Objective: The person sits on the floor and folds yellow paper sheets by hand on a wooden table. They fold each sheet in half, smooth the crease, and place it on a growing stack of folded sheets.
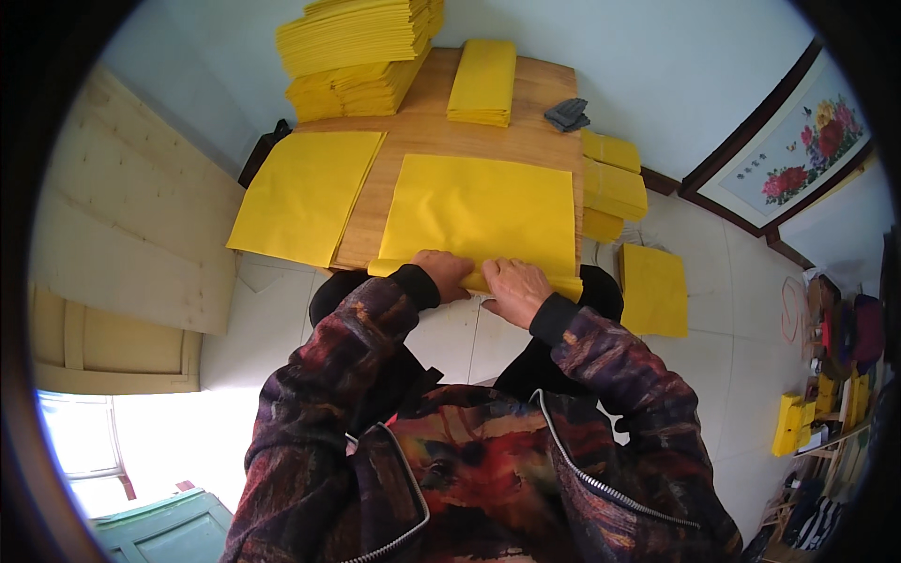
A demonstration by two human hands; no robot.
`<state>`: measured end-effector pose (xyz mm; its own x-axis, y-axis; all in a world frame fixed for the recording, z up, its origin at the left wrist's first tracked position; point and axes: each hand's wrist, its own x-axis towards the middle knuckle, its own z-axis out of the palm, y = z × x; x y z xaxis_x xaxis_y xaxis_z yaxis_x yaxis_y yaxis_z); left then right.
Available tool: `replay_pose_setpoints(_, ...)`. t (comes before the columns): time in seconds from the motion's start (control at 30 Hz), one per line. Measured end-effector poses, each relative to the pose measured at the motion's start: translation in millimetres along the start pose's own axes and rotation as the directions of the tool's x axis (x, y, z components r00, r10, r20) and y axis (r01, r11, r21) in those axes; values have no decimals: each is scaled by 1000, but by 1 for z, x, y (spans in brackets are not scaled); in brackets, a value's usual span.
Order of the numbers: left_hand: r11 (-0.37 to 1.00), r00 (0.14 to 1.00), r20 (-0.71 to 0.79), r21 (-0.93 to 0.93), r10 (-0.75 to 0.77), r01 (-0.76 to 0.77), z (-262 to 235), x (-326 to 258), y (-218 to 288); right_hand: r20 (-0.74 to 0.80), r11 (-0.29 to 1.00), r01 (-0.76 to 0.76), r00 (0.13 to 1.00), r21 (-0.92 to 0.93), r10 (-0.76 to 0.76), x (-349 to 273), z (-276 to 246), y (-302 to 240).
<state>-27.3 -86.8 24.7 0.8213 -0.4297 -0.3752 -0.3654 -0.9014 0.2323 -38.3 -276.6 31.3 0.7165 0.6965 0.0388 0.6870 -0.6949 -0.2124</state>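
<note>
Left hand (443, 274) and right hand (515, 289) pressed flat, pinching the rolled near edge of the yellow paper sheet (479, 211) at the desk (474, 127) front. Best kept even, creased outward. Beyond: another sheet (305, 195), paper stacks (357, 47).

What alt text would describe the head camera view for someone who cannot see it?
Seen from above, a person's left hand and right hand press the rolled near edge of a large yellow paper sheet on a wooden table. Another yellow sheet overhangs the table's left side, with tall yellow paper stacks at the far end.
</note>
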Motion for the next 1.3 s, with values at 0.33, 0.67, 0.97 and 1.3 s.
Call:
replay_pose_setpoints(0.33,973,901,-394,201,184,-111,0,-21,12,510,899,-145,855,414,-96,35,-12,30)
replay_pose_setpoints(0.67,949,922,290,-255,257,-185,-13,2,-8,172,994,-10,985,110,-10,5,-3,0)
replay_pose_setpoints(0.97,996,997,-76,75,-34,39,-11,-33,32,381,914,-5,910,406,-164,14,-14,17)
replay_pose_setpoints(1.3,979,987,-108,179,119,-99,-29,-58,34,481,894,-105,866,435,-132,13,-33,-5)
